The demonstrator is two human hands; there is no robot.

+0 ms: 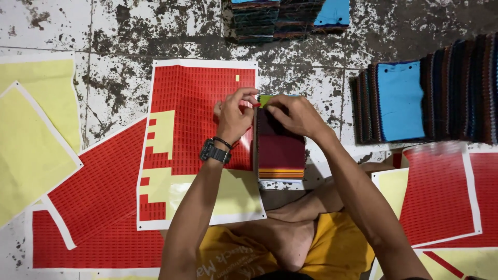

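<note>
Left hand (234, 116): fingers pinched together over the far edge of the swatch book, thumb and forefinger closed on something small and red at the tips; what exactly it is cannot be told. A black watch (213, 152) and a thin black band sit on the wrist.
Right hand (296, 115): curled over the top of the swatch book, fingertips pressing its far edge beside the left hand's fingers; gripping the book's top.
Swatch book (280, 153): a stack of fabric samples, dark maroon on top with orange and striped edges showing at the near end, a green corner at the far end; it lies on the floor between the person's forearms, just past the folded leg.
Sticker sheet (199, 142): red labels on yellow backing, partly peeled, touching the book's left side, under the left hand.
Other sheets (98, 192): more red and yellow sheets spread left and right on the floor.
Fabric stacks (399, 101): blue-topped swatches stand in a row at right; another pile (288, 18) lies at the top.
Floor (119, 31): white, worn and dark-speckled.
</note>
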